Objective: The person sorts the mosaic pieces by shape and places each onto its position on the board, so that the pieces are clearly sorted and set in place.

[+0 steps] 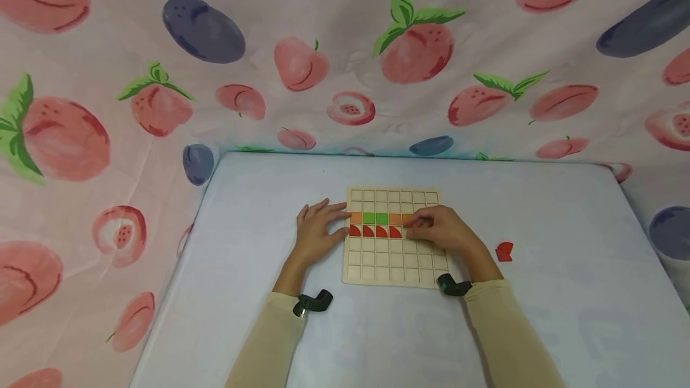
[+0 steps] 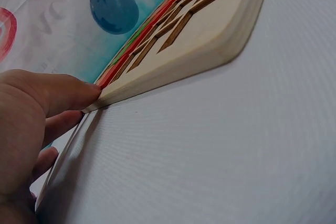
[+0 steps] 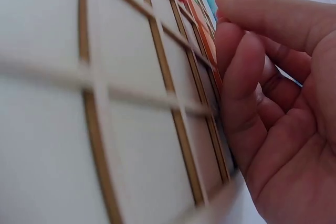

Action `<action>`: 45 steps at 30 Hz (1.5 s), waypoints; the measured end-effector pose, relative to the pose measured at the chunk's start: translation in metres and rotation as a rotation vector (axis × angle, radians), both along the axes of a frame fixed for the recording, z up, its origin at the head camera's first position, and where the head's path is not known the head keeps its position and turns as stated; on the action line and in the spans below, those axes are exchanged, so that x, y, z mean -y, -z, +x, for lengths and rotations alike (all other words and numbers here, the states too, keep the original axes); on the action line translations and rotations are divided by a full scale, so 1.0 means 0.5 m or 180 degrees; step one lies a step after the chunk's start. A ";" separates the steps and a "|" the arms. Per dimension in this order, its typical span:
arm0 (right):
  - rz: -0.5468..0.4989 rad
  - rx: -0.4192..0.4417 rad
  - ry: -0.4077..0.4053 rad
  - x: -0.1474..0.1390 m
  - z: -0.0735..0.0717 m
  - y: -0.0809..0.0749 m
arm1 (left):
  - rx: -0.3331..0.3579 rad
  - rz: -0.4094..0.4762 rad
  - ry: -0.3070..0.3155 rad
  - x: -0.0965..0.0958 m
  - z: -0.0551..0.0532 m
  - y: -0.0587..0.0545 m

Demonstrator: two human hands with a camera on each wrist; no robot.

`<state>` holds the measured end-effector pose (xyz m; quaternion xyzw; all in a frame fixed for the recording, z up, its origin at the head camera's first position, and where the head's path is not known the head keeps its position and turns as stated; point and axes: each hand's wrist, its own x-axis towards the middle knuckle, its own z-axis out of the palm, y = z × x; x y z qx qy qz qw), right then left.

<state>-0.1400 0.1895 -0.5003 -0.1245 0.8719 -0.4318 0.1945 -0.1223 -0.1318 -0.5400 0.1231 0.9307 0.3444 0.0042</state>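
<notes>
A square wooden grid board (image 1: 398, 258) lies flat on the table. One row holds orange and green tiles (image 1: 375, 218), with a yellow-orange one by the right fingers. In the row below lie several red quarter-circle pieces (image 1: 369, 231). My left hand (image 1: 315, 232) touches the board's left edge with thumb and forefinger, its fingers fairly straight; the left wrist view shows the thumb (image 2: 79, 93) against the rim. Over the board, beside the last red piece, my right hand (image 1: 442, 226) pinches thumb and forefinger together. Between those fingertips (image 3: 226, 1) a sliver of red shows, mostly hidden.
Loose red pieces (image 1: 504, 251) lie on the white table (image 1: 388, 340), right of the board and near the right wrist. A fruit-printed cloth (image 1: 350, 47) hangs behind the table and along its left side. Dark wrist cameras (image 1: 314, 302) sit on both wrists.
</notes>
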 end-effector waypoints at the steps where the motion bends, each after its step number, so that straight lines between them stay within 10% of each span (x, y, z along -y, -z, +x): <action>1: -0.0004 0.0008 0.0033 -0.008 0.003 0.000 | -0.0004 -0.0001 0.0001 0.000 0.000 0.000; 18: 0.0573 -0.0065 0.0513 -0.162 0.036 -0.030 | 0.0033 -0.0057 0.0006 0.001 -0.001 0.003; 45: 0.1130 -0.0002 0.0224 -0.340 0.073 -0.030 | -0.0001 -0.0036 0.0044 0.003 -0.001 0.003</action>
